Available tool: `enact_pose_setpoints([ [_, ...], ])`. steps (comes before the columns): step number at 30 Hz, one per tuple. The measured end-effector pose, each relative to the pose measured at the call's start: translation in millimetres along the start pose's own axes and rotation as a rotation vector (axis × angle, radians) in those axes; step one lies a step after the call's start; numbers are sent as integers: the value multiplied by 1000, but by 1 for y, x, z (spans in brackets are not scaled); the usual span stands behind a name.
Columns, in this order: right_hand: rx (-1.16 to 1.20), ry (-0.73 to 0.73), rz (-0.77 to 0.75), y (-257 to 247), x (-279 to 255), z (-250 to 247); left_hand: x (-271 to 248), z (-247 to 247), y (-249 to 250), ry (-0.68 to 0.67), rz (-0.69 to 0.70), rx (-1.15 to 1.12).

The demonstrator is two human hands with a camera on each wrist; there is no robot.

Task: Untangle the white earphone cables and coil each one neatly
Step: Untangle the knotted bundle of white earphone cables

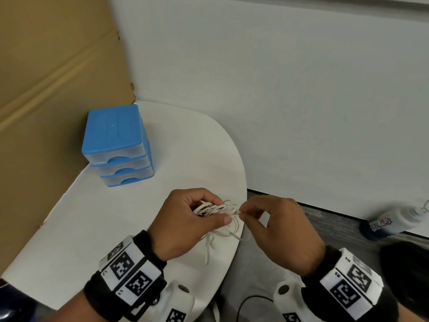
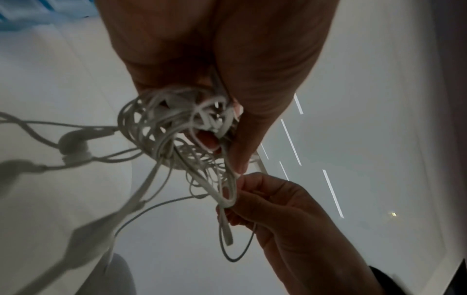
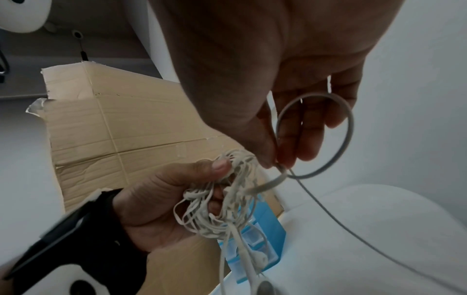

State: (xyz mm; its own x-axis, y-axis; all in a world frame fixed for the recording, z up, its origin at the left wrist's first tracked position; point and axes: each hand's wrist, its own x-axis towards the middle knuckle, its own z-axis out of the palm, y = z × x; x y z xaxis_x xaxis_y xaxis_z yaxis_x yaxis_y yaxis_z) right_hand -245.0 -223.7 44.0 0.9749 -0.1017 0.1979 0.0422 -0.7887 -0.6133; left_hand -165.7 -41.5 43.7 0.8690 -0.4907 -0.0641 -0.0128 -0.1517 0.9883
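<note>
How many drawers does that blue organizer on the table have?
3. The blue organizer holds them stacked: top drawer, middle drawer, bottom drawer. All look pushed in. It stands behind the left hand, which grips the tangled earphone cables.

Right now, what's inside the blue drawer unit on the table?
The blue drawer unit has three clear-fronted drawers, all closed. Nothing shows through the fronts, but they are hazy and the handle recesses cover part, so the contents cannot be told. Behind it stands cardboard.
</note>
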Motion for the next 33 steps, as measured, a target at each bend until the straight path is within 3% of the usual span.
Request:
enact_pose_setpoints([
  [3, 37, 63, 3, 0, 0, -1, 0, -2, 3, -29, -16, -63],
  [11, -263, 241, -51, -1, 3, -8, 3, -6, 4, -47, -86, -132],
  [14, -203, 285, -111, 0, 5, -10, 6, -9, 1, -59, -116, -90],
  [20, 659, 45, 240, -11, 7, -7, 6, -9, -10, -100, -176, 43],
  [26, 365, 75, 181, 6, 8, -4, 11, -14, -6, 22, -139, -100],
  [30, 495, 28, 209, 0, 7, -4, 12, -13, -4, 44, -112, -119],
  [33, 570, -36, 265, -3, 6, 0, 9, -8, -9, -39, -155, -55],
])
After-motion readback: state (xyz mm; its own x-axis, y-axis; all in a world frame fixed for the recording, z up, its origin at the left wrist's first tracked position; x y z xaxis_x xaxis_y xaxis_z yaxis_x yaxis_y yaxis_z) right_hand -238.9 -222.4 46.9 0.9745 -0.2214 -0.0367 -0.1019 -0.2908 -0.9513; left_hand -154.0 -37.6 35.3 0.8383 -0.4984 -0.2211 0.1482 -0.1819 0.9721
